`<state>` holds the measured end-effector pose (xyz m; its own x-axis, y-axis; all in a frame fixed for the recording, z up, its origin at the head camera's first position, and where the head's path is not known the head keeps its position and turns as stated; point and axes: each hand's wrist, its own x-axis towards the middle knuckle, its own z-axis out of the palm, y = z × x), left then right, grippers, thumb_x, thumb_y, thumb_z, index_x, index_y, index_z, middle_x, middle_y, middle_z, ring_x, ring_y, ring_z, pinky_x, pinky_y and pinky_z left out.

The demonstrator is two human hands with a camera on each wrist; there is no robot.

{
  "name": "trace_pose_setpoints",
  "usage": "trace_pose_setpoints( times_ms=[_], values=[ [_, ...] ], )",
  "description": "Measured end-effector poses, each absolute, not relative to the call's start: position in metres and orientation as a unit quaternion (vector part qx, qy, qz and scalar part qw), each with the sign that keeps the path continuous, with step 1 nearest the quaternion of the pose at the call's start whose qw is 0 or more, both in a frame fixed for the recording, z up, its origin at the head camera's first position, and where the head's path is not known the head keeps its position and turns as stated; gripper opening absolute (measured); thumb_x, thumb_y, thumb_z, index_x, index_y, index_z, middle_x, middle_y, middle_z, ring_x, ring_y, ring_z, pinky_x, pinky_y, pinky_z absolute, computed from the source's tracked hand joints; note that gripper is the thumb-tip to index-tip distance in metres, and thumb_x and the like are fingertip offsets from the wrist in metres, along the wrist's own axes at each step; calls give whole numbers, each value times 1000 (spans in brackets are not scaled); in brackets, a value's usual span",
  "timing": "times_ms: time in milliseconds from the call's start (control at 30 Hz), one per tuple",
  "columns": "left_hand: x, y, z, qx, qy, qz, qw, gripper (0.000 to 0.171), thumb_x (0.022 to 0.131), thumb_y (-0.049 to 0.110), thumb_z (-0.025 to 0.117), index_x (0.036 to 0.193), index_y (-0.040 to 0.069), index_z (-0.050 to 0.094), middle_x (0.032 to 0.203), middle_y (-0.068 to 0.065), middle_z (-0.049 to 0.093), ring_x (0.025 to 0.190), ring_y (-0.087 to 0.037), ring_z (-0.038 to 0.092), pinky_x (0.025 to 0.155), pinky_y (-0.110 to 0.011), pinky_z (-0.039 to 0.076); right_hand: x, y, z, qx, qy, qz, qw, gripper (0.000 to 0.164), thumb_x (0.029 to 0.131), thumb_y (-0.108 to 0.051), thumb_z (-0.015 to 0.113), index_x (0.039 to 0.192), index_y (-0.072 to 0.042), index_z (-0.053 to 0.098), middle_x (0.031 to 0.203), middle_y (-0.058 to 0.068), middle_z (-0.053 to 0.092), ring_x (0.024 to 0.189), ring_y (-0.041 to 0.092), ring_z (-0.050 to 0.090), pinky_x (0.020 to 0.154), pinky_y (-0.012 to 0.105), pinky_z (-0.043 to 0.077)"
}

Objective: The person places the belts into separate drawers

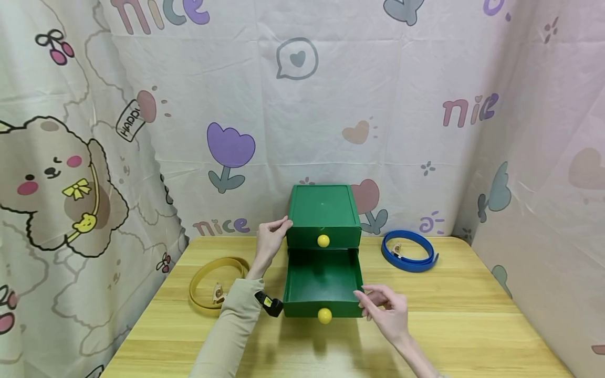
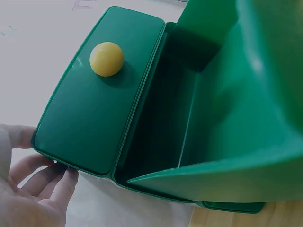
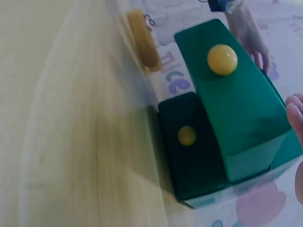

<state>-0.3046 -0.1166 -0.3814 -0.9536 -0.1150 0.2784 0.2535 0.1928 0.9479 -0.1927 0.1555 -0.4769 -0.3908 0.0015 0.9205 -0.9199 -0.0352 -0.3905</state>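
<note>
A small green drawer cabinet (image 1: 324,205) with yellow ball knobs stands on the table. Its middle drawer (image 1: 323,281) is pulled out, and no object shows inside it. The top drawer (image 2: 85,104) is closed; below, the closed bottom drawer (image 3: 191,151) shows in the right wrist view. My left hand (image 1: 270,241) holds the cabinet's upper left edge, thumb and fingers bent round the corner. At the pulled-out drawer's right front corner is my right hand (image 1: 388,313), its fingers loosely bent and gripping nothing; whether it touches the drawer I cannot tell.
A coiled yellow belt (image 1: 195,286) with a metal buckle lies left of the cabinet, partly behind my left forearm. To the right lies a coiled blue belt (image 1: 411,266). Patterned curtains (image 1: 302,105) hang behind and beside the wooden table (image 1: 463,325).
</note>
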Motion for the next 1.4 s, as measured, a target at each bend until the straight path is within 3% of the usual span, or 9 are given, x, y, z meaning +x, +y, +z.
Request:
trace_pose_setpoints(
  times_ms=[133, 400, 600, 800, 967, 1167, 1267, 1400],
  values=[
    [-304, -116, -382, -44, -764, -628, 143, 35, 94, 25, 70, 122, 4, 72, 133, -8, 67, 126, -29, 63, 102, -44, 54, -195, 165, -475, 342, -595, 607, 401, 24, 71, 29, 69, 91, 16, 66, 60, 18, 66, 43, 12, 60, 39, 18, 46],
    [-303, -116, -382, -41, -762, -630, 146, 34, 94, 24, 70, 121, 3, 73, 132, -9, 68, 125, -29, 64, 102, -44, 54, -208, 193, -483, 193, -656, 618, 389, 17, 78, 24, 68, 89, 12, 68, 66, -7, 72, 52, 6, 63, 49, 15, 51],
    [-303, -116, -381, -40, -759, -633, 147, 34, 94, 23, 69, 120, 2, 73, 131, -9, 69, 126, -28, 63, 103, -46, 53, -217, 209, -489, 96, -693, 597, 392, 13, 78, 17, 73, 89, 11, 70, 71, -3, 73, 62, 0, 66, 60, 10, 53],
    [-303, -116, -381, -45, -758, -634, 147, 34, 94, 22, 69, 121, 2, 72, 132, -10, 68, 127, -29, 63, 104, -47, 52, -234, 226, -505, 12, -702, 606, 374, 20, 76, 16, 77, 94, 11, 70, 76, -9, 70, 69, -6, 64, 67, 8, 53],
    [-303, -116, -381, -46, -756, -637, 147, 34, 94, 22, 69, 120, 1, 72, 133, -10, 68, 128, -29, 62, 104, -47, 52, -244, 239, -513, 4, -713, 596, 369, 24, 77, 15, 77, 99, 14, 68, 84, 10, 73, 77, -3, 66, 75, 11, 54],
    [-303, -117, -381, -46, -754, -639, 146, 33, 94, 22, 69, 120, 1, 73, 132, -10, 68, 128, -29, 62, 104, -47, 52, -253, 253, -519, -14, -746, 575, 336, 29, 81, 5, 79, 108, 8, 69, 96, -13, 68, 93, -9, 62, 89, 5, 47],
    [-303, -117, -381, -45, -755, -638, 146, 34, 94, 22, 69, 121, 2, 72, 133, -10, 68, 128, -29, 62, 105, -47, 52, -257, 260, -522, -15, -760, 565, 321, 34, 82, 2, 79, 113, 8, 68, 105, -1, 71, 99, -6, 62, 91, 5, 46],
    [-303, -117, -381, -47, -755, -637, 145, 35, 94, 23, 69, 122, 2, 72, 133, -10, 67, 129, -30, 61, 106, -48, 51, -265, 268, -526, -22, -789, 538, 295, 40, 85, -3, 78, 121, 7, 65, 122, 22, 66, 109, 21, 66, 88, 3, 48]
  ],
)
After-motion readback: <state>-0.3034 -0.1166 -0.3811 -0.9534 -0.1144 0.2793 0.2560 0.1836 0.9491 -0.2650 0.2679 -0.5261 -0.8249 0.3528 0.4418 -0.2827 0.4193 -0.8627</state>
